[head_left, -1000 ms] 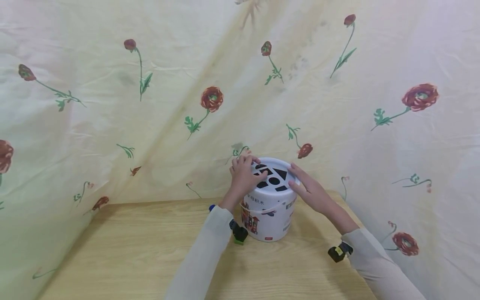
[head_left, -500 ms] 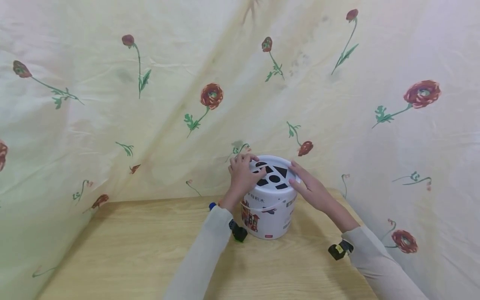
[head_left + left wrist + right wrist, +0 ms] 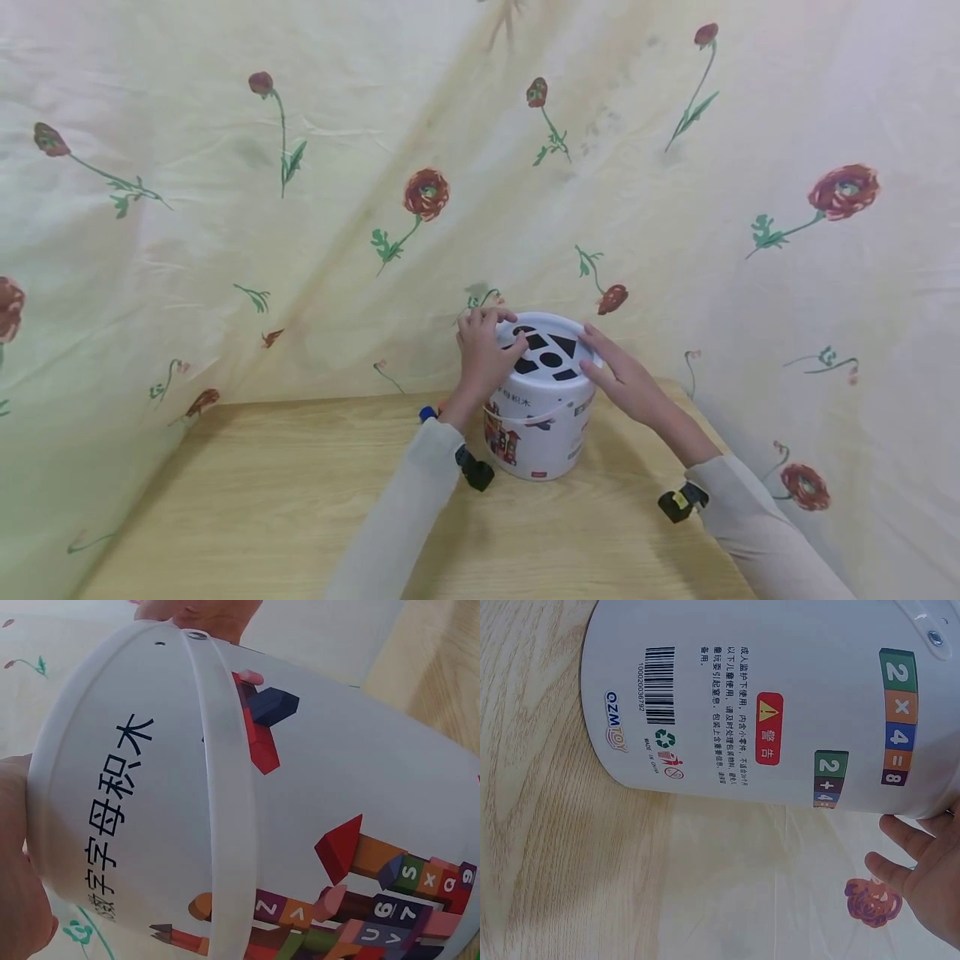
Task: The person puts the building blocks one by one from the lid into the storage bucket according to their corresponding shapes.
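Observation:
On the table stands a white toy-block bucket [image 3: 536,442], upright, printed with coloured letter and number blocks. Its white lid [image 3: 551,381] has several black shaped openings and sits on top. My left hand [image 3: 483,350] grips the lid's left rim, fingers bent at the far side and thumb reaching over the top. At the lid's right rim, my right hand [image 3: 630,387] rests with fingers and thumb extended. The bucket's thin white handle [image 3: 225,795] hangs down its front. In the right wrist view, some right-hand fingers [image 3: 904,836] are beside the lid rim, spread and fairly straight.
Small blue object [image 3: 427,413] lies behind my left wrist, partly hidden, with a bit of orange beside it. A flowered cloth [image 3: 315,250] hangs around the wooden table [image 3: 285,500] at the back and sides. The bucket is near the table's back right.
My left thumb has drawn back slightly to the left over the lid. The bucket, lid and right hand stay where they were; the head view shifts slightly.

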`<state>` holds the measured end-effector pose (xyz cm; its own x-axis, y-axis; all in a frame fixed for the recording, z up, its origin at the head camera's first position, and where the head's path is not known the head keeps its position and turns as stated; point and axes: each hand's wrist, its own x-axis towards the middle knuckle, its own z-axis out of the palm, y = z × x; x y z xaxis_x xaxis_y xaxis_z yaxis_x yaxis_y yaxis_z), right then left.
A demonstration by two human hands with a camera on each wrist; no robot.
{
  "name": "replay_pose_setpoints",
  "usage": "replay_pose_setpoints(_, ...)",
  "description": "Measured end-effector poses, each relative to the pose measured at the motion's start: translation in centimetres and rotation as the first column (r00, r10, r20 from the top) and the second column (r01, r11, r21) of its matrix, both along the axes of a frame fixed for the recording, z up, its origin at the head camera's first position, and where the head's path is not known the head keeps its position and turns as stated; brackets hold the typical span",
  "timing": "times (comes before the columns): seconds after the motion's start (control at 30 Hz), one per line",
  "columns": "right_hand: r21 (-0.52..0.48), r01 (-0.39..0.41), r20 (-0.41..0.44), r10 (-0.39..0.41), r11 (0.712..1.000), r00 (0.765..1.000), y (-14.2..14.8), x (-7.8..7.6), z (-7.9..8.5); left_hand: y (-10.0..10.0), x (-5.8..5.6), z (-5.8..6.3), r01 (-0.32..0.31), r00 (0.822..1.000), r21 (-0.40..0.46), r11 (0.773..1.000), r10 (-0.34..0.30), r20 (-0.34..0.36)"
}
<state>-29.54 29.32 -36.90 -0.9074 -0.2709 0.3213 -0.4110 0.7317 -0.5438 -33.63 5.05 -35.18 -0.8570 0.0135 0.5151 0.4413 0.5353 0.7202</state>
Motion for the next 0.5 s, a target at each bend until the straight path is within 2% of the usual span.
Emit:
replay_pose_setpoints(0.2, 0.001, 0.006, 0.010, -0.006, 1.000, 1.000, -0.1, 0.3, -0.1, -1.1, 0.7, -0.7, 0.019, 0.999, 0.040, 0.999, -0.018, -0.027)
replay_pose_setpoints(0.33, -0.003, 0.006, 0.013, -0.006, 1.000, 1.000, 0.0, 0.3, -0.1, -2.7, 1.4, -1.3, 0.048, 0.998, 0.043, 0.998, -0.046, -0.041)
replay_pose_setpoints(0.5, -0.004, 0.002, 0.012, -0.002, 1.000, 1.000, 0.0, 0.0, 0.0, -5.0, 2.2, -2.4, 0.078, 0.997, 0.024, 0.997, -0.078, -0.018)
